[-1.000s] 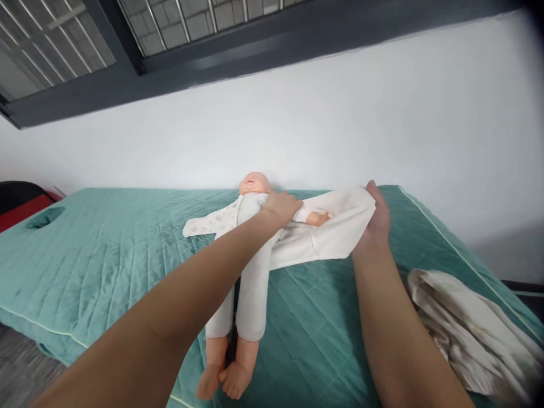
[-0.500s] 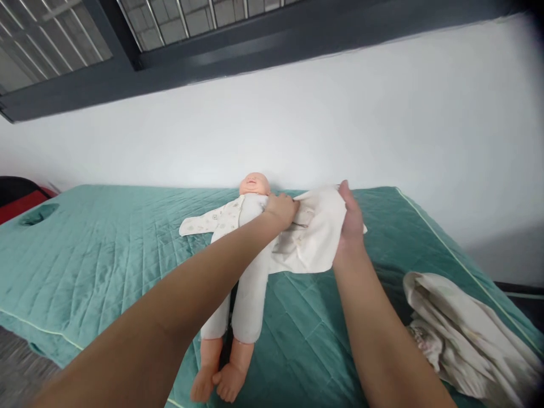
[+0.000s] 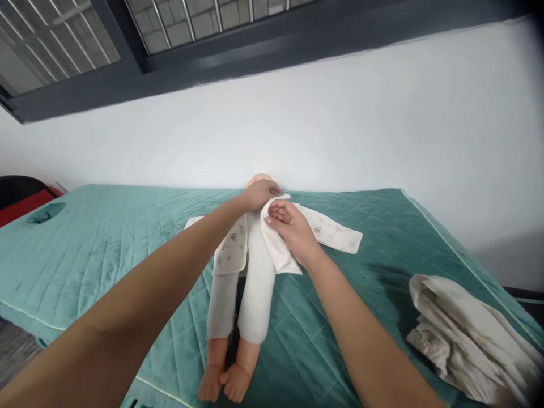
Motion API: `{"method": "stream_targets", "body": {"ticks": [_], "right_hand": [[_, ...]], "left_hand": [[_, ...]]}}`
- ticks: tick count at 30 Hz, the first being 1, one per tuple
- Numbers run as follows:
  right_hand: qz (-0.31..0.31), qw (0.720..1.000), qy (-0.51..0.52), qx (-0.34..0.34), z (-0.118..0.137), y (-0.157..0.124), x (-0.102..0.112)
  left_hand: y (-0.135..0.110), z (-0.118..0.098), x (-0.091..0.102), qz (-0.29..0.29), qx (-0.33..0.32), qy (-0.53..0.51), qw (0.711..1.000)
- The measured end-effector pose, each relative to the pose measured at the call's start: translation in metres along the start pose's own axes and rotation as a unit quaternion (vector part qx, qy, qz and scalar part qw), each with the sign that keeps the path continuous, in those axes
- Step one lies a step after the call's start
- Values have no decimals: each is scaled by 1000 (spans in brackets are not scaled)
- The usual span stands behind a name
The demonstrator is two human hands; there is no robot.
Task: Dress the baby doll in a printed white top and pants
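Observation:
A baby doll (image 3: 259,283) lies on its back with its bare feet toward me and its head against the wall side. Over its white body lies a white baby shirt (image 3: 232,249) with small prints, its front parted and the sleeve (image 3: 334,229) stretched out to the right. My left hand (image 3: 258,195) is closed at the collar by the doll's neck and covers most of the head. Just below and right of it, my right hand (image 3: 293,229) has curled fingers gripping the shirt's front panel, which is folded back at the chest.
A green quilted cover (image 3: 127,243) spreads under the doll. Crumpled pale cloth (image 3: 467,334) lies at the right. Behind stands a white wall (image 3: 340,124) below a dark window frame (image 3: 255,51). A red and black item (image 3: 25,201) is at the far left.
My right hand has come left to the doll's chest, bringing the shirt panel with it. The left hand has moved up to the neck. The right sleeve now shows laid out.

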State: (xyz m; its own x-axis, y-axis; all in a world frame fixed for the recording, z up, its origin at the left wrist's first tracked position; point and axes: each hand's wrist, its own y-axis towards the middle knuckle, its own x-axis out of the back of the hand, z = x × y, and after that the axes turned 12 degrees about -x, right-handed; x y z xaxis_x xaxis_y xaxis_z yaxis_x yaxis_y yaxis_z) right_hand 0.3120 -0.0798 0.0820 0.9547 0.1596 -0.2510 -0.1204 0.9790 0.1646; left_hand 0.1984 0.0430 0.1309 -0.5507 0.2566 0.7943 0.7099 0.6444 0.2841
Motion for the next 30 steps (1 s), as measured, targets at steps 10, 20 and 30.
{"method": "stream_targets", "body": {"ticks": [10, 20, 30], "right_hand": [[43, 845, -519, 121, 1, -22, -26], [-33, 820, -560, 112, 4, -31, -41], [-34, 856, -515, 19, 24, -36, -38]], "left_hand": [[-12, -26, 20, 118, 92, -1, 989], [-13, -4, 13, -115, 123, 158, 973], [-44, 25, 11, -253, 169, 13, 953]]}}
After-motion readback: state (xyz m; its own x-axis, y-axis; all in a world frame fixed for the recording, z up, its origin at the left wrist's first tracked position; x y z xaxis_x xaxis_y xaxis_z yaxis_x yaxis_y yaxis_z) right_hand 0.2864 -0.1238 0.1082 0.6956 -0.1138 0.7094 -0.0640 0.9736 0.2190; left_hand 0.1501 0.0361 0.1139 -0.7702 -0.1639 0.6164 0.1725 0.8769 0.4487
